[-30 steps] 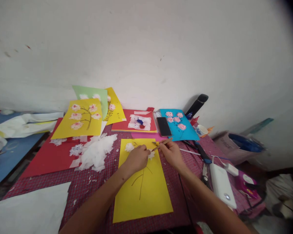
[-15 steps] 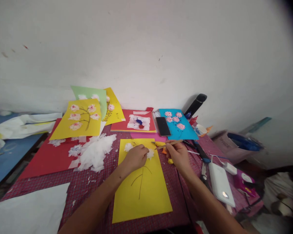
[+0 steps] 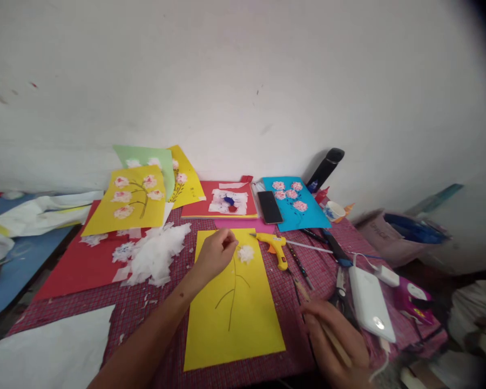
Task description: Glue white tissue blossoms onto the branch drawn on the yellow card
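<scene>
My left hand (image 3: 218,251) rests over the upper part of a yellow sheet (image 3: 255,319), its fingers curled together; whatever may be between them is hidden. Just right of these fingers a white tissue flower (image 3: 245,254) sits on the sheet. Thin drawn branches run down from there. Off the sheet's lower right, my right hand (image 3: 336,340), blurred, is closed round a slim wooden pencil (image 3: 328,332) whose dark tip points up and left. A yellow glue gun (image 3: 277,248) lies at the sheet's upper right edge, with a glue stick in its back.
White tissue pieces (image 3: 157,254) are heaped on a red sheet (image 3: 75,270) at left. Finished flower pictures (image 3: 133,200) stand behind. A phone (image 3: 269,207) lies near a blue picture (image 3: 314,208). Scissors (image 3: 341,286), a power bank (image 3: 371,305) and a black marker (image 3: 300,266) lie at right.
My right hand has drawn back down and right with the pencil, leaving the glue gun in full view. My left hand has shifted slightly left and up, uncovering the flower.
</scene>
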Motion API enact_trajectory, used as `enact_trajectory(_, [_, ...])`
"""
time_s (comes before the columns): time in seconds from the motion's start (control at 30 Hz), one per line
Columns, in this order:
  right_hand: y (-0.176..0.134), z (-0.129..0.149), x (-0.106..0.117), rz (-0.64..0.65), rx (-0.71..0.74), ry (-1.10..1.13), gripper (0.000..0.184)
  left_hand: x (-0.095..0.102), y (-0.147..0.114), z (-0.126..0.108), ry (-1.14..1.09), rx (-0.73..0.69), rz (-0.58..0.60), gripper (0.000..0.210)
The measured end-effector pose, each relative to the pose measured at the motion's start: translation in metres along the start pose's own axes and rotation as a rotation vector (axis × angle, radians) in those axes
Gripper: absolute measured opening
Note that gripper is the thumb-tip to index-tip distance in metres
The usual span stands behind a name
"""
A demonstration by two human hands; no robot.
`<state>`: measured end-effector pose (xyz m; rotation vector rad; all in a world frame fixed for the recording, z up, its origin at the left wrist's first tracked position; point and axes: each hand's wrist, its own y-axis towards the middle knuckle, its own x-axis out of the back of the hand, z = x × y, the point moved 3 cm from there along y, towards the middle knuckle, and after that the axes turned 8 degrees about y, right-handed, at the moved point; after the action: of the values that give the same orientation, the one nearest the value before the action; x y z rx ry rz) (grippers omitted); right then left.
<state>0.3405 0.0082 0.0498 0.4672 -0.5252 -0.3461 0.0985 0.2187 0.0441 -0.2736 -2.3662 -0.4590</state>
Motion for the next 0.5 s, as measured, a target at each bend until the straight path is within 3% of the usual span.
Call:
enact_trajectory(0.1, [-0.003,-0.015,0.006,-0.032,-0.017,-0.001,0.018,0.006,-0.011,0.001,-0.012,-0.003,0.063,0.009])
enact_trajectory(0.33, [-0.008,-0.061,0.005,-0.179,-0.317,0.12,0.016,-0.003,-0.03,0.011,0.007,0.055,0.097,0.013])
enact_trajectory(0.5, [-0.013,-0.067,0.002,-0.169,-0.302,0.129,0.018,-0.009,-0.028,0.011,0.029,0.053,0.14,0.021])
